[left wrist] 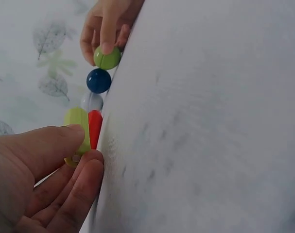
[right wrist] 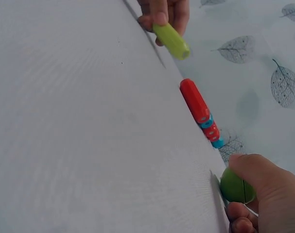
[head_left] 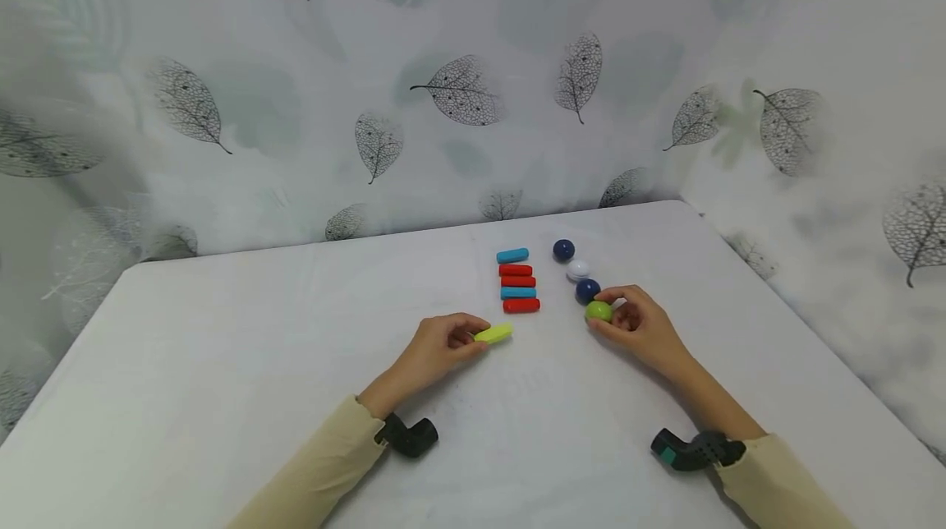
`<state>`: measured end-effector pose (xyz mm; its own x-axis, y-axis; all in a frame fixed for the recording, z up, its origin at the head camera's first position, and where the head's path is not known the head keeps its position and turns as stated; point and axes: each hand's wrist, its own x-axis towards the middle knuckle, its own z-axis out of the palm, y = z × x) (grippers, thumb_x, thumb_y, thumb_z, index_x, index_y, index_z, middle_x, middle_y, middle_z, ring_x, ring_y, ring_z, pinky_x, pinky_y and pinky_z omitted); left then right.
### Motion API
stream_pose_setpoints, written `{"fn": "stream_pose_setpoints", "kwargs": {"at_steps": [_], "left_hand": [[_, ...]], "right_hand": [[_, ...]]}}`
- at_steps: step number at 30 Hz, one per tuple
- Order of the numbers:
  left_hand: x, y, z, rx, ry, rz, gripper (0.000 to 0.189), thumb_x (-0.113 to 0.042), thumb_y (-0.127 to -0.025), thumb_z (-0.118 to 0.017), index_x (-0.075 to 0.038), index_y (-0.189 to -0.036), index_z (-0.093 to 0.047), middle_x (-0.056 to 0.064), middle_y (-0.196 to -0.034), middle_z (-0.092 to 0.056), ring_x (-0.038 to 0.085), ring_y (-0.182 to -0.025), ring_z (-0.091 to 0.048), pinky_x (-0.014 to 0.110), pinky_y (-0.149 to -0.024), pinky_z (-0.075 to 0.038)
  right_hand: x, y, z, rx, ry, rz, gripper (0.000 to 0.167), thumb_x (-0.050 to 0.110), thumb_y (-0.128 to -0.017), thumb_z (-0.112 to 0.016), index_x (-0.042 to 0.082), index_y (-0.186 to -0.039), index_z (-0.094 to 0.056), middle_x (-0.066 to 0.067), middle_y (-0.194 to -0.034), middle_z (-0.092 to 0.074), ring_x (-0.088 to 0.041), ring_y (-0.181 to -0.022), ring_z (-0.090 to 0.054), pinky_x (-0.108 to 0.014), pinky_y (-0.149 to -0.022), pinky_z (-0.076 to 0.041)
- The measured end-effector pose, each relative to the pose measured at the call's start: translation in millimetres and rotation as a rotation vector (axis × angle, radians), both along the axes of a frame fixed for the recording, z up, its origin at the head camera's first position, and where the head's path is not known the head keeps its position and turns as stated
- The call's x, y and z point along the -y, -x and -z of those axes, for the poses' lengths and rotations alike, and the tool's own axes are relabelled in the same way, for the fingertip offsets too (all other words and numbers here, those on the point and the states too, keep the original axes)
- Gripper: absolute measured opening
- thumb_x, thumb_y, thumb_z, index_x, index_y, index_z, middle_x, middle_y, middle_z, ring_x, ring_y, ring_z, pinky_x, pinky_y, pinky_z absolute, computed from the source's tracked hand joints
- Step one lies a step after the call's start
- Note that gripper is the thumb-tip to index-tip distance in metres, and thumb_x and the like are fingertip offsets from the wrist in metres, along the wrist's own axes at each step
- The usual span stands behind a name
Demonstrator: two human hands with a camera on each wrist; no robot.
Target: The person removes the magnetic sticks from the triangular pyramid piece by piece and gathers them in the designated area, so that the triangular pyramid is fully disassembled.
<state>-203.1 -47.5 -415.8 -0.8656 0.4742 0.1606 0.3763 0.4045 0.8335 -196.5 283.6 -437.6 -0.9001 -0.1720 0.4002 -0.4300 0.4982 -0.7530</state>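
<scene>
Between thumb and fingers, my left hand pinches a short yellow-green stick by its near end. In the left wrist view the thumb presses on the stick from one side. My right hand grips a glossy green ball with thumb and fingertips, and a seam line shows on the ball in the right wrist view. Just behind the green ball lies a dark blue ball, followed by a white ball and another dark blue ball, all in a slanting row.
Left of the balls, several short sticks lie roughly parallel in a column, from a red stick in front to a blue stick at the back. The white table meets a leaf-patterned backdrop behind and at right.
</scene>
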Motion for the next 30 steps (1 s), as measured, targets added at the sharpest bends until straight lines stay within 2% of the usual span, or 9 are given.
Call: {"fn": "stream_pose_setpoints", "kwargs": {"at_steps": [6,13,21,25,30], "left_hand": [[-14.1,6.4,-1.0,-0.023,0.029,0.03,0.026,-0.005,-0.087,-0.072,-0.001,-0.112,-0.069,0.01,-0.104,-0.068,0.018,-0.085,-0.065,0.021,-0.076,-0.053],[-33.4,13.0,-4.7,-0.046,0.081,0.075,0.021,-0.003,-0.087,-0.071,0.0,-0.109,-0.069,0.011,-0.103,-0.066,0.019,-0.087,-0.065,0.02,-0.077,-0.052],[-49.1,18.5,-5.5,-0.037,0.166,0.029,0.016,-0.005,-0.087,-0.071,-0.002,-0.103,-0.068,0.007,-0.096,-0.063,0.013,-0.079,-0.06,0.018,-0.071,-0.049],[-50.3,19.3,-5.0,-0.053,0.168,0.016,0.016,-0.005,-0.087,-0.071,-0.002,-0.102,-0.068,0.008,-0.094,-0.06,0.013,-0.077,-0.058,0.018,-0.07,-0.048],[-51.1,19.8,-4.5,-0.028,0.161,0.006,0.019,-0.007,-0.086,-0.074,-0.002,-0.103,-0.067,0.006,-0.092,-0.057,0.012,-0.077,-0.056,0.018,-0.069,-0.047]], "right_hand": [[1.3,-1.6,-0.5,-0.015,0.012,-0.007,0.035,-0.006,-0.079,-0.075,-0.003,-0.111,-0.061,-0.014,-0.103,-0.057,-0.006,-0.066,-0.048,-0.015,-0.056,-0.041],[-1.2,-2.9,1.4,0.004,0.025,0.01,0.035,-0.005,-0.079,-0.075,-0.001,-0.112,-0.061,-0.006,-0.103,-0.057,-0.006,-0.066,-0.048,-0.016,-0.056,-0.041],[-3.4,-1.2,3.3,0.024,-0.003,0.008,0.037,-0.004,-0.081,-0.074,-0.002,-0.115,-0.058,-0.013,-0.105,-0.057,-0.005,-0.066,-0.048,-0.016,-0.056,-0.041],[-3.5,-0.7,4.5,0.024,-0.008,0.002,0.039,-0.005,-0.08,-0.074,-0.002,-0.116,-0.058,-0.013,-0.105,-0.056,-0.005,-0.066,-0.047,-0.016,-0.055,-0.041],[-5.3,1.5,3.8,0.013,-0.007,-0.017,0.042,-0.007,-0.079,-0.075,-0.002,-0.117,-0.057,-0.012,-0.105,-0.056,-0.005,-0.065,-0.047,-0.016,-0.054,-0.04]]}}
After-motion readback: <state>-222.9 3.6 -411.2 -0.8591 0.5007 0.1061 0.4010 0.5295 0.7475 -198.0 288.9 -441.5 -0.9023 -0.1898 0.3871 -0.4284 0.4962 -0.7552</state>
